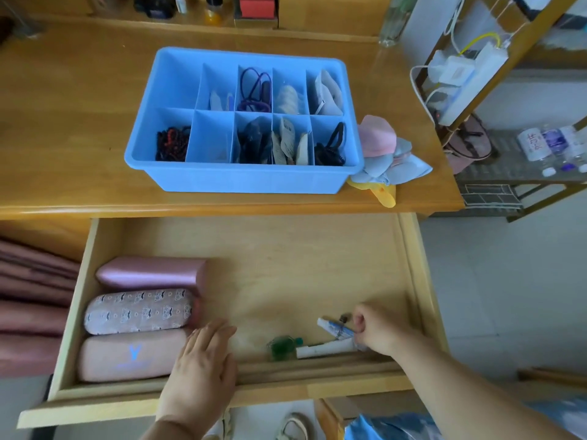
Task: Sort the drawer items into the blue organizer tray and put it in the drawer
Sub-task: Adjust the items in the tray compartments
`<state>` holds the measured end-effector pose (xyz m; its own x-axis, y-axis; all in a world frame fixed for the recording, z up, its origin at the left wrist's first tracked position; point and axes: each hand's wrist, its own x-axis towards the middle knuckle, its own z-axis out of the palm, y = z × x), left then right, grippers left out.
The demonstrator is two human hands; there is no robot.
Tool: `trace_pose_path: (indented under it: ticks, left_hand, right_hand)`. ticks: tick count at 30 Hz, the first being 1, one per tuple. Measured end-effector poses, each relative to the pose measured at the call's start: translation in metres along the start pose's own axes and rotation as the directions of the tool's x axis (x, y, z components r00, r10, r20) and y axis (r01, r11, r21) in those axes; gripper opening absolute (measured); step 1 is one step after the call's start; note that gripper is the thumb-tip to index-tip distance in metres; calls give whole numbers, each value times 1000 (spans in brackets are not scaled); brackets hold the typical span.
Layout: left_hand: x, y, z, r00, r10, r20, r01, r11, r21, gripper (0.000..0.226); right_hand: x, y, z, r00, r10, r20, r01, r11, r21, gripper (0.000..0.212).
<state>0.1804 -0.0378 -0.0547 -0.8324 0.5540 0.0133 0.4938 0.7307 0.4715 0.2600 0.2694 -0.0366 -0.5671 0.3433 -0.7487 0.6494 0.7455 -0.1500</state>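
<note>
The blue organizer tray [241, 181] stands on the wooden desk, its compartments holding hair ties, beads, clips and packets. Below it the drawer [286, 249] is pulled open. Three glasses cases lie at its left: a shiny pink case [149, 273], a patterned case [136, 311] and a plain pink case [127, 357]. Near the drawer's front lie a small green bottle [281, 347], a white tube [324, 350] and a blue-and-white tube [333, 328]. My right hand [378, 333] pinches the blue-and-white tube. My left hand [203, 363] rests flat over the drawer's front, beside the plain pink case.
A heap of pink, grey and yellow cloth items [387, 154] lies on the desk right of the tray. A metal rack [508, 106] with a power strip and water bottles stands at the right. Folded pink fabric [31, 296] is left of the drawer.
</note>
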Motion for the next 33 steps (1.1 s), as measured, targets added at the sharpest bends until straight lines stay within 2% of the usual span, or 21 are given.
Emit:
trace_pose_path:
  ticks: [4, 7, 13, 14, 16, 19, 21, 23, 24, 26, 27, 30, 33]
  left_hand:
    - [0, 0, -1, 1000, -20, 14, 19, 1000, 2, 41]
    - [-1, 1, 0, 1000, -14, 20, 14, 1000, 6, 41]
    - [-1, 1, -2, 999, -23, 26, 23, 1000, -8, 41]
    - [-1, 0, -2, 999, -23, 31, 23, 1000, -11, 41]
    - [-1, 0, -1, 999, -20, 43, 21, 1000, -20, 40]
    - [-1, 0, -1, 999, -19, 51, 21, 999, -31, 40]
    - [0, 0, -2, 999, -19, 49, 21, 999, -30, 39]
    - [1, 0, -2, 998, -18, 53, 19, 999, -28, 39]
    - [1, 0, -2, 998, -18, 56, 19, 999, -29, 39]
    - [0, 0, -3, 998, -26, 65, 28, 999, -35, 38]
    - [0, 0, -2, 997, -30, 71, 33, 999, -37, 38]
    - [0, 0, -2, 996, -39, 78, 42, 998, -44, 38]
    - [0, 0, -2, 997, -40, 71, 43, 998, -46, 39]
  right_hand:
    - [-2, 4, 5, 988, 53, 143, -43, 997, -69, 21]
    - [-2, 8, 9, 990, 28, 137, -24, 999, -32, 10]
    - [-17, 18, -30, 1000, -16, -16, 18, 985, 174, 12]
    - [-20, 20, -41, 998, -23, -51, 31, 988, 150, 13]
    - [-29, 24, -62, 991, -17, -135, 15, 1000, -12, 19]
    - [-54, 21, -91, 959, 25, -281, -106, 955, -276, 29]
    - [-71, 17, -105, 933, 41, -357, -158, 939, -306, 27]
    - [-75, 15, -107, 918, 10, -396, -106, 970, -221, 18]
    - [-72, 15, -104, 933, 0, -361, -40, 994, -102, 14]
    - [-61, 11, -88, 980, -36, -195, 65, 988, 142, 9]
    - [-54, 12, -76, 993, -58, -107, 75, 985, 158, 9]
    - [-27, 20, -37, 999, -36, 34, 39, 996, -83, 12]
    - [-16, 22, -14, 996, 8, 94, 32, 910, -414, 17]
